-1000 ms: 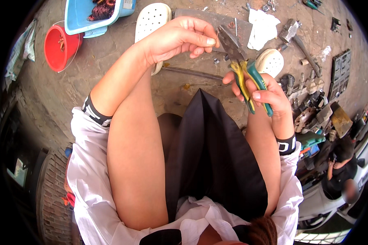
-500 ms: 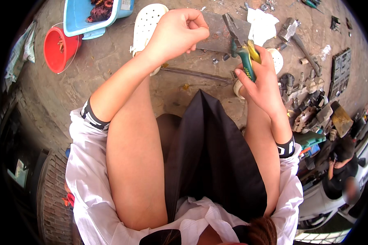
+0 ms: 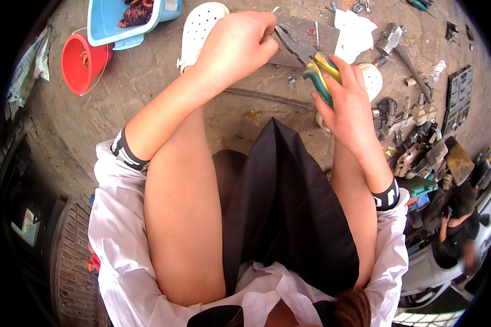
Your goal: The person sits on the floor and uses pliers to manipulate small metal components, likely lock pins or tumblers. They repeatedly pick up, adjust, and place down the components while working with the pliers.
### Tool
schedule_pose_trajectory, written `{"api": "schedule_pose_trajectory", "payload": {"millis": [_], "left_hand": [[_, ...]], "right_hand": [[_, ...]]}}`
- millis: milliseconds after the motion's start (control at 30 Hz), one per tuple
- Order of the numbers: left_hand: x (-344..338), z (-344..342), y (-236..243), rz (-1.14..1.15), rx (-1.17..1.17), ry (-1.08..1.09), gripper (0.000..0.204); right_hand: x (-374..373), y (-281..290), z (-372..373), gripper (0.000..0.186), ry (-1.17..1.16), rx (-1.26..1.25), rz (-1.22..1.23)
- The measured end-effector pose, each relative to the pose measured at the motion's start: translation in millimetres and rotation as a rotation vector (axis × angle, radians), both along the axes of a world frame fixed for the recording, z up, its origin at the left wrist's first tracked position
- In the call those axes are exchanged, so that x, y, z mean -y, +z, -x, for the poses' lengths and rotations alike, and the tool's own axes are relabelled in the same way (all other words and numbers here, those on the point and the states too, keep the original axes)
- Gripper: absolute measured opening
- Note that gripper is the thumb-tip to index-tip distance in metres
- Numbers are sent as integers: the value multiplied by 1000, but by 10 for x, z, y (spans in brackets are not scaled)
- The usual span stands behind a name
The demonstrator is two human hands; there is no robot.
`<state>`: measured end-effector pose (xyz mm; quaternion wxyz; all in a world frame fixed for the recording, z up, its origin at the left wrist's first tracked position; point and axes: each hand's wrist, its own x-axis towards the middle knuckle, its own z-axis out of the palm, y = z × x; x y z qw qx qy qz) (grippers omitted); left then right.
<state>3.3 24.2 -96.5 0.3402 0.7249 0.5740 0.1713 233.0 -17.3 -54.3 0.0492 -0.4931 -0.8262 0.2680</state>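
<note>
My right hand [image 3: 348, 111] grips a pair of pliers [image 3: 323, 70] by its green and yellow handles, which are spread apart. The dark jaws point up and left, and their tips reach the fingertips of my left hand [image 3: 240, 41]. That hand is closed in a pinch, and whatever lies between its fingers is hidden. Below both hands, a flat dark plate [image 3: 278, 62] lies on the ground with small reddish scraps on it. A thin metal rod [image 3: 317, 34] shows at the plate, beyond the pliers.
White perforated clogs [image 3: 196, 30] flank the plate. To the right lie white paper [image 3: 355, 30], a hammer [image 3: 403, 57], a black tool case [image 3: 457, 98] and metal parts. A red bucket [image 3: 71, 71] and a blue basin [image 3: 106, 24] stand left. Another person [image 3: 455, 229] is at far right.
The pliers have turned to point left, their tips now at my left fingers, and their handles have spread. My left hand has rolled, hiding its fingertips more. The view has shifted slightly.
</note>
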Motion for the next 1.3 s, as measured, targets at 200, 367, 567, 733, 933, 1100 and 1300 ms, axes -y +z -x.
{"api": "schedule_pose_trajectory", "payload": {"millis": [200, 367, 567, 733, 933, 1100, 1300], "left_hand": [[-22, 23, 40, 149, 165, 66, 7], [5, -71, 129, 701, 512, 7, 4], [117, -155, 145, 862, 771, -47, 8], [50, -56, 187, 851, 950, 39, 10], [-31, 34, 199, 992, 1086, 126, 12], [-29, 61, 152, 1001, 1123, 150, 13], [-28, 77, 146, 997, 1157, 136, 13]], "right_hand": [[60, -96, -48, 33, -79, -116, 124], [123, -1, -43, 27, -449, -546, 629], [-228, 59, -300, 24, -814, -1011, 577], [-11, 11, -422, 24, -508, -942, 769], [-26, -91, -369, 28, -135, -1072, 1059], [-29, -80, -341, 28, -127, -1054, 1115], [-19, -94, -345, 29, -157, -1059, 1122]]}}
